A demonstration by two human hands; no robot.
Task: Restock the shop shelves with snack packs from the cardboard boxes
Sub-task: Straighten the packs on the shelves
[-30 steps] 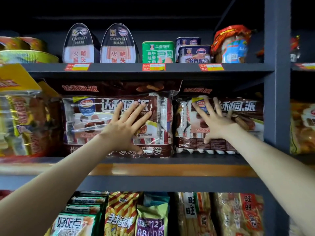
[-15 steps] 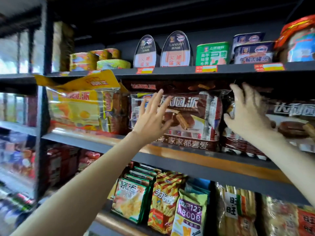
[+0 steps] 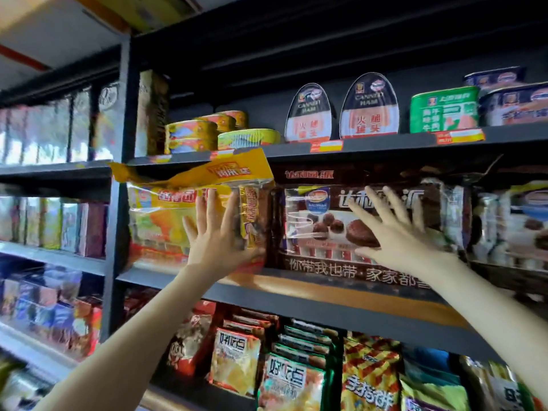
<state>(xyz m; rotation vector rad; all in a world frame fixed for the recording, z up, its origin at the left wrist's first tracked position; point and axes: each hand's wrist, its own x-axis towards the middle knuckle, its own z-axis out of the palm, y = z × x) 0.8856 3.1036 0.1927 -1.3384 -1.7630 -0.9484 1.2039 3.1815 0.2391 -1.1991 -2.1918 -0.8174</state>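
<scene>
A big yellow pie pack (image 3: pixel 166 215) stands at the left end of the middle shelf (image 3: pixel 341 295), its top flap bent up. My left hand (image 3: pixel 219 232) lies flat against its right end, fingers straight and spread. Right beside it stands a brown chocolate pie pack (image 3: pixel 355 200). My right hand (image 3: pixel 394 232) presses on its front with spread fingers. Another brown pack (image 3: pixel 516 221) sits further right. No cardboard box is in view.
Ham and fish tins (image 3: pixel 367 109) line the shelf above. Bagged snacks (image 3: pixel 293 378) fill the shelf below. A dark upright post (image 3: pixel 118 203) divides this bay from the shelves of boxed goods (image 3: pixel 53 221) on the left.
Both hands have shifted one pack to the left: the left from the brown pack to the yellow one, the right onto the left brown pack. My view swung left and up.
</scene>
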